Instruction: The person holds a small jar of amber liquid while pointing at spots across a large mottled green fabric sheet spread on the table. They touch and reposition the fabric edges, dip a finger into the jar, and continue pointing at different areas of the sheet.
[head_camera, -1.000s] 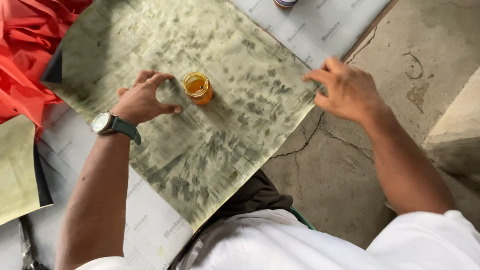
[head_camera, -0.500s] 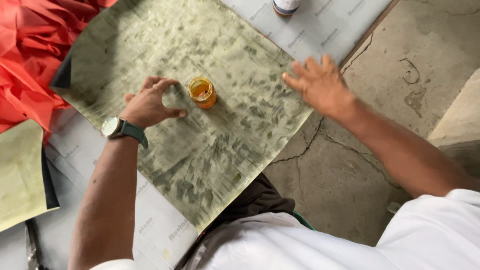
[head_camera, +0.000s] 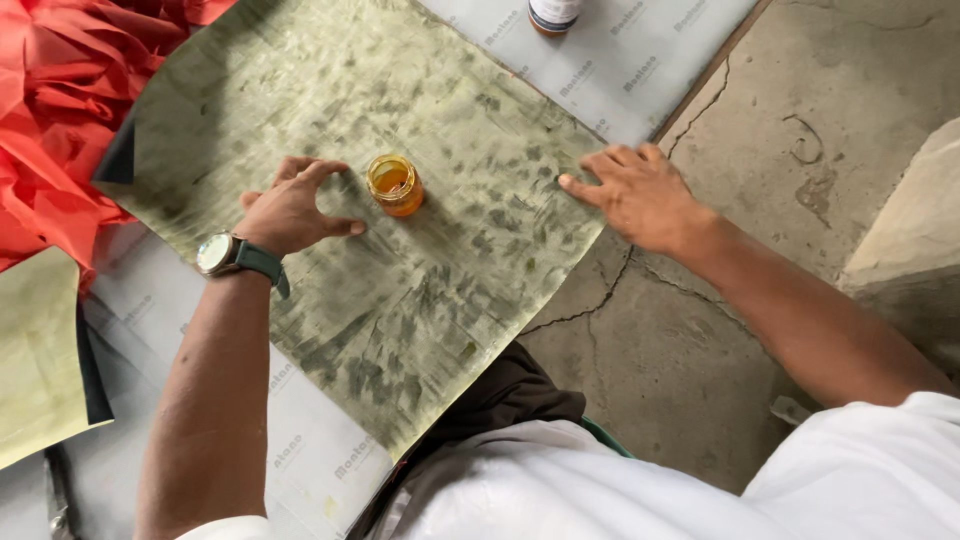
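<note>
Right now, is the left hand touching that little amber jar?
Apart. The head view shows a strip of olive sheet between the left hand and the amber jar.

The floor (head_camera: 800, 130) is grey concrete with long cracks and a few dark stains. A pale stone block (head_camera: 910, 230) stands at the right edge. Grey printed sheets (head_camera: 640, 50) cover the floor at the top and the lower left. Crumpled red fabric (head_camera: 50, 110) lies in the upper left corner. The light is soft daylight.
</note>
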